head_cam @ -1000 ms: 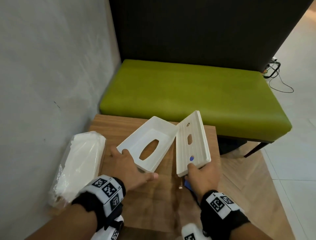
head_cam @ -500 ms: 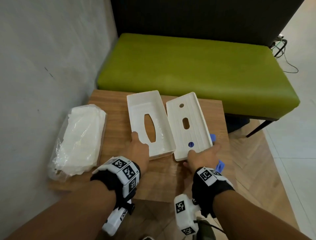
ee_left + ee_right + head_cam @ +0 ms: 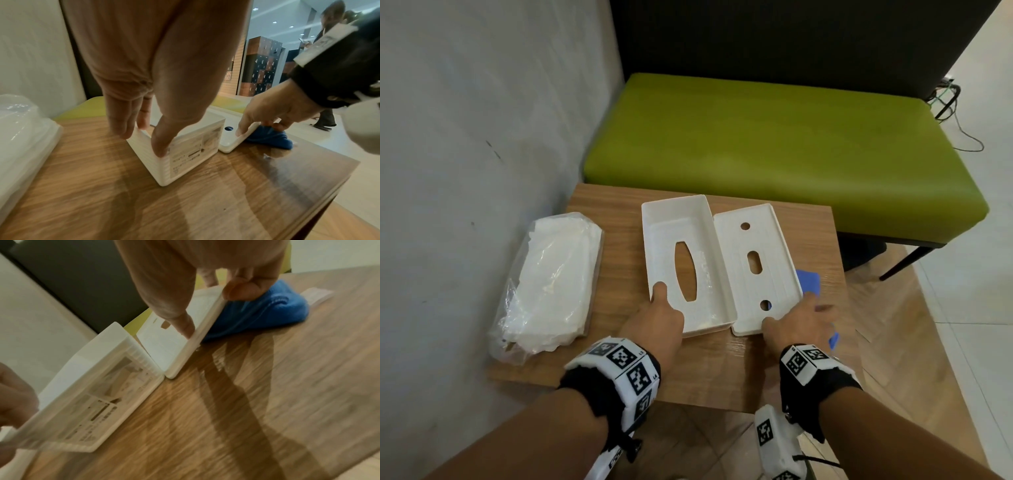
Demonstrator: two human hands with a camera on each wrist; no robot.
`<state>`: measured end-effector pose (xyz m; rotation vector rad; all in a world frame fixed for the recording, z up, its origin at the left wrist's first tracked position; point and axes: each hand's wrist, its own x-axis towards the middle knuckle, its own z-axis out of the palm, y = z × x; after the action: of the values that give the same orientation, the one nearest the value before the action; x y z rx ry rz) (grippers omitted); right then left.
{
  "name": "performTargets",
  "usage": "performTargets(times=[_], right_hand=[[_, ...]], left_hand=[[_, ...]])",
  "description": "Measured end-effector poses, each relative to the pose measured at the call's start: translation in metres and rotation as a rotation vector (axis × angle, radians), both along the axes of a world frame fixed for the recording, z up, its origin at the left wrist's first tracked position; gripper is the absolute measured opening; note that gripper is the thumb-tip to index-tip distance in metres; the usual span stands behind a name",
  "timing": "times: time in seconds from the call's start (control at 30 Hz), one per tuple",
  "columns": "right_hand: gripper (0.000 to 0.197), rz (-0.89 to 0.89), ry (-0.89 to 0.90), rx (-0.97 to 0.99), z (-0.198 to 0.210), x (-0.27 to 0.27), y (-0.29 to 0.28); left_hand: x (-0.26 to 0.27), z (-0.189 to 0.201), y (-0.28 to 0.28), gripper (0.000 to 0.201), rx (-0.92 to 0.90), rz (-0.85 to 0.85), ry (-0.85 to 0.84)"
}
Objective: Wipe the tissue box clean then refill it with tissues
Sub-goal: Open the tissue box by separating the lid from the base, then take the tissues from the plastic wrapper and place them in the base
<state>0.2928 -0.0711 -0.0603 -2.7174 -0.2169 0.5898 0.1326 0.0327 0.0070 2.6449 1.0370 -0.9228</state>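
The white tissue box cover (image 3: 677, 240) lies upside down on the wooden table (image 3: 619, 274), its oval slot facing up. My left hand (image 3: 661, 313) grips its near left corner (image 3: 185, 146), fingers (image 3: 123, 129) over the rim. Beside it on the right lies the white base plate (image 3: 756, 246) with three holes. My right hand (image 3: 803, 318) pinches its near right corner (image 3: 170, 340), thumb on the inner face. A blue cloth (image 3: 808, 281) sits partly under that plate (image 3: 257, 313). The tissue pack (image 3: 551, 284) in clear plastic lies at the table's left.
A grey wall (image 3: 465, 171) runs along the left of the table. A green bench (image 3: 774, 147) with a dark back stands right behind it. Cables (image 3: 945, 99) lie on the floor at the far right. People stand in the background of the left wrist view.
A second ago both box parts were held tilted above the table. They now lie flat side by side, and my hands stay on their near corners.
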Motion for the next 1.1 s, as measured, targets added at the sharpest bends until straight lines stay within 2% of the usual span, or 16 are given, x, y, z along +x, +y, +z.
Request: performTargets(times=[0.1,0.17,0.23,0.3,0.37,0.43,0.53,0.67,0.77,0.93,1.1], right_hand=[[0.058,0.086,-0.081,0.131,0.015,0.0,0.005],[0.045,0.209,-0.148,0.234,0.03,-0.001,0.014],[0.032,0.368,-0.174,0.288,0.044,-0.002,0.027],[0.021,0.517,-0.16,0.309,0.057,-0.007,0.043],[0.015,0.645,-0.142,0.315,0.068,-0.014,0.062],[0.012,0.765,-0.13,0.309,0.077,-0.023,0.081],[0.009,0.908,-0.082,0.313,0.08,-0.038,0.108],[0.01,1.084,-0.011,0.276,0.08,-0.054,0.137],[0.009,1.209,-0.01,0.233,0.076,-0.07,0.16],[0.017,1.331,0.139,0.237,0.063,-0.102,0.191],[0.037,1.417,0.214,0.271,0.046,-0.129,0.21]], left_hand=[[-0.003,-0.002,0.006,0.026,-0.004,-0.009,-0.03],[-0.003,0.007,0.013,0.029,-0.011,0.027,-0.11],[-0.002,0.017,0.024,0.032,-0.044,0.122,-0.219],[-0.002,0.028,0.036,0.026,-0.033,0.235,-0.349],[-0.006,0.036,0.048,0.019,0.02,0.369,-0.457],[-0.014,0.037,0.062,0.02,0.066,0.525,-0.544],[-0.037,0.029,0.084,0.025,0.117,0.696,-0.522],[-0.071,0.013,0.103,0.023,0.163,0.805,-0.433],[-0.09,0.0,0.121,0.029,0.206,0.9,-0.399],[-0.12,-0.027,0.15,0.034,0.089,1.024,-0.349],[-0.137,-0.044,0.164,0.036,-0.007,1.106,-0.367]])
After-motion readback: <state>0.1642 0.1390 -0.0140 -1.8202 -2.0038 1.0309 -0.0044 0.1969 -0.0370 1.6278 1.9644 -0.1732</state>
